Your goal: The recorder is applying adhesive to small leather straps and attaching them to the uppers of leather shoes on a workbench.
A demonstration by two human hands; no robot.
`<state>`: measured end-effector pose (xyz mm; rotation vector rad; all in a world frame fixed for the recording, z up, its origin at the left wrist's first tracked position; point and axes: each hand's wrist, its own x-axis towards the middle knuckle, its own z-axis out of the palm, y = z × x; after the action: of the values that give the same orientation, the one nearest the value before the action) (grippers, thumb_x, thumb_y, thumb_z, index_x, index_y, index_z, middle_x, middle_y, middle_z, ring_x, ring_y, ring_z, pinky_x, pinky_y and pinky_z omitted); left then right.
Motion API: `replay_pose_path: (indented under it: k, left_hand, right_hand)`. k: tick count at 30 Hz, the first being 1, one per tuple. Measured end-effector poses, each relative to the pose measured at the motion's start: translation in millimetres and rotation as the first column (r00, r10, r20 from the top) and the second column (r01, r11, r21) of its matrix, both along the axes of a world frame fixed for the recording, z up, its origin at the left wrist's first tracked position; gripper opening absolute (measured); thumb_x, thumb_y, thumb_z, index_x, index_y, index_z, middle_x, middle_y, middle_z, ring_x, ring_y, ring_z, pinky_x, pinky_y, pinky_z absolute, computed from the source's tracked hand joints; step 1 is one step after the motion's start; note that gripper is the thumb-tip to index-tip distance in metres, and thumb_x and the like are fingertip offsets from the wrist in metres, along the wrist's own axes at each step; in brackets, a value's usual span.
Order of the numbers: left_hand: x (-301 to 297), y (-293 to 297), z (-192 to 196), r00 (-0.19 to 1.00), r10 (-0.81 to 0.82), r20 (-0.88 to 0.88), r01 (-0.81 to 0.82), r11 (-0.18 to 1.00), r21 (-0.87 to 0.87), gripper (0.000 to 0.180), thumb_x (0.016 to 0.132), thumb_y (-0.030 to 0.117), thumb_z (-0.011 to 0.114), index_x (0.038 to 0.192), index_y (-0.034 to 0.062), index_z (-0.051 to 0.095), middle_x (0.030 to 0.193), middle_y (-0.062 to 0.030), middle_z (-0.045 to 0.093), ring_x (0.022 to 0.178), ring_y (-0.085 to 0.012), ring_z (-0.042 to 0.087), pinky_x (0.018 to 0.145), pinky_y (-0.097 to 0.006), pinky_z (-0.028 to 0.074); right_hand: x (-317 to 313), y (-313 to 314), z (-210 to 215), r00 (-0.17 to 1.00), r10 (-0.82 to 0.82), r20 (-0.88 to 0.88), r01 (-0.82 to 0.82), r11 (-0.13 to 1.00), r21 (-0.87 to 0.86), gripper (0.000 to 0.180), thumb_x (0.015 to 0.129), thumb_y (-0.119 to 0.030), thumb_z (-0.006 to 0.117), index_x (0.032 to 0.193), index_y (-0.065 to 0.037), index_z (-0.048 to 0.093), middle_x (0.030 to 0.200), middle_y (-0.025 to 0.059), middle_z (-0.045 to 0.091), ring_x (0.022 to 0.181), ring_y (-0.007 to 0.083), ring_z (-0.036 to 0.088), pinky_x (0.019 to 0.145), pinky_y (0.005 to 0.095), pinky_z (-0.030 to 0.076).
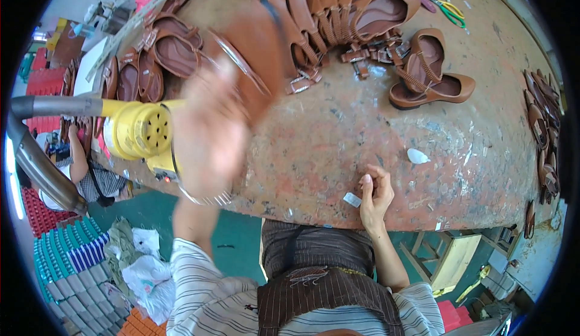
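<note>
My left hand [208, 133], smeared by motion, is raised over the left part of the workbench and grips a brown leather shoe [266, 58]. The shoe is blurred too, and a shiny pale strip shows along it. Near the bench's front edge rests my right hand [377, 197], its fingers curled toward the thumb with nothing visible in them. Beside it lies a small whitish tag [351, 199]. A little white bottle [417, 156] lies farther right. Beyond that, two brown shoes [432, 91] are stacked, one leaning on the other.
Rows of brown shoes [380, 12] crowd the far side, with bow-trimmed straps [362, 55] before them. A yellow slotted machine [139, 130] on a grey pipe stands by my left forearm. Green-and-yellow-handled snips [452, 14] lie far right. More shoes [544, 118] line the right edge. Another person [84, 167] sits at left.
</note>
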<state>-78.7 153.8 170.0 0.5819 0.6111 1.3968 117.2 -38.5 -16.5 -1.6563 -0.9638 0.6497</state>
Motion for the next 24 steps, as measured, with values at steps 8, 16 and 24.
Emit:
replay_pose_path:
  k: [8, 16, 24]
  left_hand:
    - [-60.0, 199.2, 32.6, 0.769, 0.461, -0.442, -0.445, 0.883, 0.147, 0.017, 0.088, 0.004, 0.059, 0.104, -0.0002, 0.06, 0.099, -0.0095, 0.065, 0.087, -0.016, 0.061, 0.078, -0.029, 0.05]
    - [56.0, 145.5, -105.7, 0.183, 0.156, -0.971, 0.282, 0.938, 0.204, 0.075, 0.067, 0.051, 0.078, 0.108, -0.0071, 0.054, 0.1, -0.0211, 0.066, 0.091, -0.0284, 0.066, 0.079, -0.036, 0.051]
    - [74.4, 128.2, -108.9, 0.071, 0.23, -0.971, 0.051, 0.971, 0.234, 0.093, 0.063, 0.054, 0.08, 0.122, -0.0091, 0.047, 0.11, -0.0256, 0.063, 0.103, -0.0361, 0.063, 0.09, -0.04, 0.047]
  right_hand:
    - [0.1, 7.3, 14.5, 0.999, -0.027, 0.024, 0.026, 0.999, 0.022, 0.016, 0.088, -0.003, 0.06, 0.104, -0.001, 0.062, 0.082, 0.0067, 0.061, 0.068, 0.0116, 0.058, 0.06, 0.0251, 0.047]
    - [19.6, 130.8, 69.6, 0.997, -0.037, -0.069, 0.057, 0.945, 0.322, 0.023, 0.091, -0.01, 0.058, 0.111, 0.0, 0.058, 0.102, 0.0125, 0.06, 0.096, 0.0222, 0.06, 0.085, 0.0301, 0.047]
    - [35.9, 316.4, 77.4, 0.934, -0.131, -0.333, 0.155, 0.987, 0.045, 0.067, 0.077, -0.027, 0.073, 0.12, 0.016, 0.044, 0.118, 0.0354, 0.054, 0.112, 0.0425, 0.054, 0.097, 0.0407, 0.042]
